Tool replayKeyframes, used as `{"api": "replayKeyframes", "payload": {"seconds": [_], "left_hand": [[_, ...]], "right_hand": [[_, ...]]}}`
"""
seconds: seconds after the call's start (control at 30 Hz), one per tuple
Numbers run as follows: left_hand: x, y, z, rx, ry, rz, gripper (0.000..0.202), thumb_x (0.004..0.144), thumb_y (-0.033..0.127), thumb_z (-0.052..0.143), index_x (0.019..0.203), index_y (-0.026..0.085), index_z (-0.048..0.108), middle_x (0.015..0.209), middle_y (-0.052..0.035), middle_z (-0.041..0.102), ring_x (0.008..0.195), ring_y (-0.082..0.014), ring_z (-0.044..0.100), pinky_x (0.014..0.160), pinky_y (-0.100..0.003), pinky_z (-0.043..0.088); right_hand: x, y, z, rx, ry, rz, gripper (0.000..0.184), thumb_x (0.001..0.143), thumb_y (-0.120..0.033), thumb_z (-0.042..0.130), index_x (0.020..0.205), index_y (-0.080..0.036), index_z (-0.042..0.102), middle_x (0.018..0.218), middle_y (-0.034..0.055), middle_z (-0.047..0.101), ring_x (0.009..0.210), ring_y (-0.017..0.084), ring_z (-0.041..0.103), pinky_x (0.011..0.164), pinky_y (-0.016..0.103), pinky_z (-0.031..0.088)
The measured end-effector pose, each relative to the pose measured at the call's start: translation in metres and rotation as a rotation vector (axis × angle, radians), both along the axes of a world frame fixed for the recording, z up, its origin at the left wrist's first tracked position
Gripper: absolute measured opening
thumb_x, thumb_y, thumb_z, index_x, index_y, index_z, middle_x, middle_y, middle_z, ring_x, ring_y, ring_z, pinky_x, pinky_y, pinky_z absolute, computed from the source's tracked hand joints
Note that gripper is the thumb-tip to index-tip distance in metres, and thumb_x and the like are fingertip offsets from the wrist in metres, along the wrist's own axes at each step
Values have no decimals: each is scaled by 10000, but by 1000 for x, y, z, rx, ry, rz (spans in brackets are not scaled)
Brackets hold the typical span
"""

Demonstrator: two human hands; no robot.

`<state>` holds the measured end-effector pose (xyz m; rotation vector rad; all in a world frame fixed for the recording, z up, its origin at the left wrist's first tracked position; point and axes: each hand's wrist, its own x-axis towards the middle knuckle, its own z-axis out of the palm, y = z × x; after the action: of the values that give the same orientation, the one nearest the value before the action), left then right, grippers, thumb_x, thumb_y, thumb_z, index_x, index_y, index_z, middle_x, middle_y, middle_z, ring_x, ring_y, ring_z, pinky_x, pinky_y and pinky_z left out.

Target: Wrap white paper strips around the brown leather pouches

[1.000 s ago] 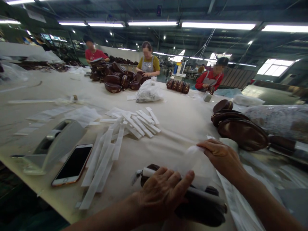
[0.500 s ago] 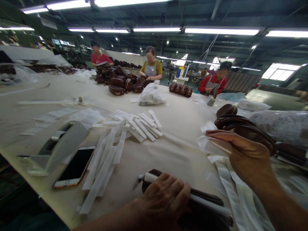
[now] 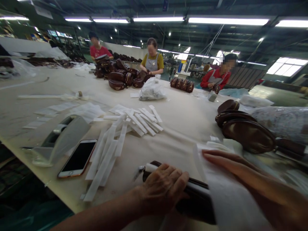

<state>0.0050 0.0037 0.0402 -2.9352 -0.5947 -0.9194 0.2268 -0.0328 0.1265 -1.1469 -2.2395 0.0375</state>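
Note:
My left hand [image 3: 166,184] is closed over the upper part of a dark brown leather bag [image 3: 194,205] at the table's near edge. White material lies along the bag's top edge under my fingers, and a wrapped metal fitting [image 3: 140,170] sticks out at its left end. In my right hand [image 3: 231,168] hangs a white wrapping sheet [image 3: 223,195], pinched near its upper edge. The sheet covers the bag's right end. Its lower part is blurred, and my right thumb is hidden.
White strips [image 3: 103,170] lie in a loose pile left of the bag. Beside them are a phone [image 3: 78,158] and a tape dispenser [image 3: 62,138]. Brown bags [image 3: 247,134] are stacked at right. Several more bags and three people are across the table [image 3: 187,118].
My right hand has come down and nearer, bringing a white sheet over the bag's right end. My left hand keeps its hold on the bag. The view has tilted slightly down.

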Motion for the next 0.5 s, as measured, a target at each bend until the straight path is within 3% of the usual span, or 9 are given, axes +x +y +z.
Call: {"api": "replayKeyframes", "payload": {"seconds": [0.1, 0.23, 0.33, 0.5], "left_hand": [[0, 0, -3, -2, -91, 27, 406, 951, 205, 294, 1281, -32, 290, 923, -140, 630, 795, -228, 590, 720, -372, 459], [-2, 1, -6, 45, -155, 25, 565, 905, 143, 303, 1373, -83, 81, 891, -144, 636, 743, -230, 596, 680, -377, 471], [-2, 2, -3, 59, -111, -17, 515, 905, 160, 339, 1358, -46, 204, 886, -129, 634, 741, -232, 595, 644, -374, 472], [-2, 0, 3, 78, -28, -25, 317, 928, 192, 354, 1182, 37, 464, 879, -113, 613, 720, -217, 573, 630, -363, 465]], "right_hand": [[-1, 17, -21, -185, 21, 5, 442, 875, -495, 494, 1248, -274, 580, 1260, 79, 604, 1143, 228, 585, 910, 314, 524], [4, 45, -55, -446, 147, 69, 322, 895, -398, 499, 1115, -240, 674, 1173, 93, 656, 1074, 198, 626, 936, 326, 498], [8, 58, -69, -612, 246, 101, 350, 853, -455, 557, 1069, -221, 702, 1156, 111, 662, 1073, 207, 625, 946, 328, 489], [12, 64, -79, -825, 400, 98, 434, 753, -552, 643, 1019, -220, 726, 1151, 114, 666, 1086, 226, 613, 955, 344, 480]]}}
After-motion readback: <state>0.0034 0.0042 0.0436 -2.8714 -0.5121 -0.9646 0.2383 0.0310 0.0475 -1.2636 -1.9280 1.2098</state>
